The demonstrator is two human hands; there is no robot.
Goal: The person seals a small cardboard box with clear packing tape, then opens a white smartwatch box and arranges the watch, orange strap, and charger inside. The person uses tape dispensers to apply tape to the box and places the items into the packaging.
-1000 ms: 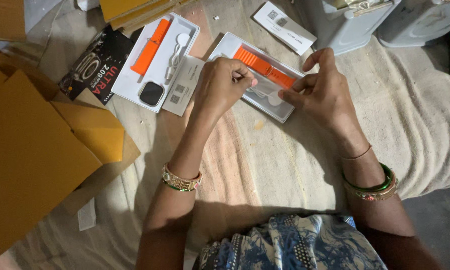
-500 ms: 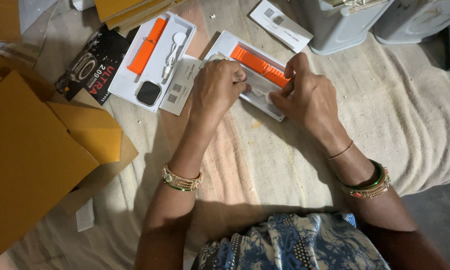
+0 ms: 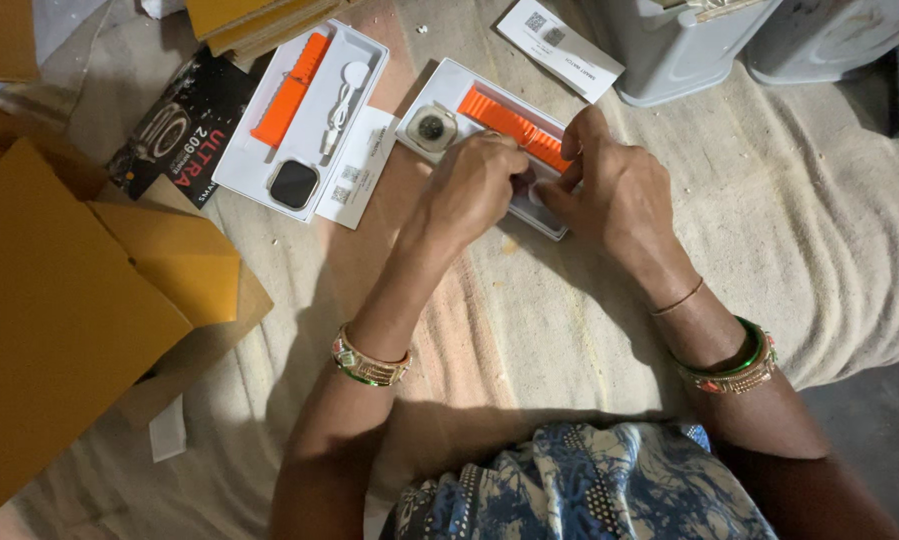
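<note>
A white tray (image 3: 449, 85) lies on the beige cloth and holds an orange strap (image 3: 509, 125) and a round watch piece (image 3: 431, 128). My left hand (image 3: 469, 190) rests over the tray's near end with its fingers curled down into it; what lies under them is hidden. My right hand (image 3: 614, 190) meets it from the right, thumb and fingers pinching the tray's near edge. The fingertips of both hands almost touch.
To the left lies a second white tray (image 3: 364, 55) with an orange strap, a white cable and a black watch face (image 3: 294, 184). Beside it are a black box lid (image 3: 184, 130), a white leaflet (image 3: 357, 165), brown cardboard boxes (image 3: 59, 300), a white card (image 3: 559, 35) and grey containers (image 3: 689, 50).
Both hands slid to the tray's near end and closed together there. The round watch piece at the tray's far end is now uncovered.
</note>
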